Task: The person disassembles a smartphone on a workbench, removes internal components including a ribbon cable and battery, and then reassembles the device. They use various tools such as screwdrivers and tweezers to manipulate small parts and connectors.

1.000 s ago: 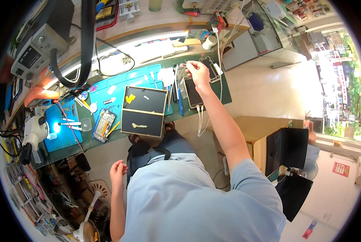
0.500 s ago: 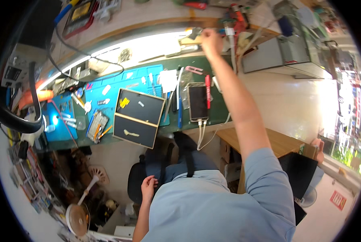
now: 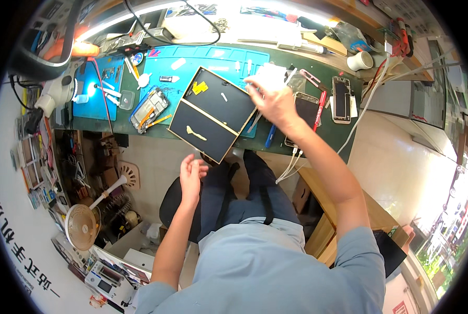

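My right hand [image 3: 270,104] is over the upper right corner of a black, wood-rimmed divided tray [image 3: 213,110], fingers loosely bent and apart; I cannot tell whether they touch it. The tray holds yellow pieces [image 3: 199,88] and a pale strip [image 3: 195,133]. My left hand [image 3: 192,172] is open below the tray, fingers slightly curled and holding nothing. Right of my right hand lie a phone with white cables [image 3: 304,107], a red pen [image 3: 319,112] and an opened phone [image 3: 341,99]. A phone in pieces [image 3: 149,107] lies left of the tray.
Blue mats [image 3: 160,68] cover part of the green bench [image 3: 349,136], with tools scattered about. A microscope [image 3: 56,97] and lit lamp stand at left, a white cup [image 3: 358,61] at back right. A fan [image 3: 82,227] is at lower left, a wooden cabinet [image 3: 323,235] at lower right.
My right hand has come down from the back of the bench to the tray's corner. My left hand has risen toward the bench. The view has shifted.
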Available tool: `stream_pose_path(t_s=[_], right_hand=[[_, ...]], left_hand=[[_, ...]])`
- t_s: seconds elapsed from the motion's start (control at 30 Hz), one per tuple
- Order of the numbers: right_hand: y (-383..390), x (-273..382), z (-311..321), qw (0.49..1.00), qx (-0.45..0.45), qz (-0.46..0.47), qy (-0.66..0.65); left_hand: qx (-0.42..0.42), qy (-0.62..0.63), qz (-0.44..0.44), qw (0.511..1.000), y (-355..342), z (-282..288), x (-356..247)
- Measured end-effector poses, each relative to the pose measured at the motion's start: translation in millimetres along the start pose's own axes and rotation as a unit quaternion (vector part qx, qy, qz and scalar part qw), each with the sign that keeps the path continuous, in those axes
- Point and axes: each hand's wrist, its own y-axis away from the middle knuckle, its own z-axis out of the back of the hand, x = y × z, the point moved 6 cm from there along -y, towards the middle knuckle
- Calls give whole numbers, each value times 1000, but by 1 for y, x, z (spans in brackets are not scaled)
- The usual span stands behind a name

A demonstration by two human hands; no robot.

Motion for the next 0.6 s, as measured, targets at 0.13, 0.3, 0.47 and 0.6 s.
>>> stream_pose_path(t_s=[0.13, 0.3, 0.47, 0.6], right_hand=[[-10, 45, -43, 995, 28, 92, 17], [-41, 61, -93, 990, 111, 71, 46], [-51, 57, -123, 976, 171, 84, 109], [-51, 52, -119, 970, 232, 42, 50]], left_hand=[[-32, 85, 24, 996, -10, -17, -13], [-1, 121, 10, 993, -9, -28, -7], [1, 140, 28, 990, -9, -24, 23], [-20, 153, 30, 988, -5, -17, 40]])
